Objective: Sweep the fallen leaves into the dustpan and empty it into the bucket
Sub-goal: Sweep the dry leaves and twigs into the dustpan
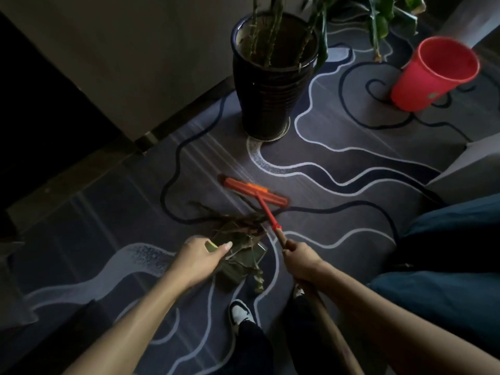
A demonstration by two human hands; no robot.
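Note:
A heap of dry fallen leaves (238, 226) lies on and in front of a dark green dustpan (243, 263) on the carpet. My left hand (200, 255) grips the dustpan's green handle (211, 246) at its left side. A little to the right, my right hand (300, 258) is closed around the wooden shaft of a broom. The broom's red head (254, 190) rests on the carpet just beyond the leaves. A red bucket (435, 74) stands empty and upright at the far right.
A tall dark ribbed plant pot (267, 90) with green stems stands beyond the broom. A wall and dark skirting run along the left. A grey sofa edge (465, 166) and dark blue cushions (446, 266) lie at right. My shoes (240, 313) are just below the dustpan.

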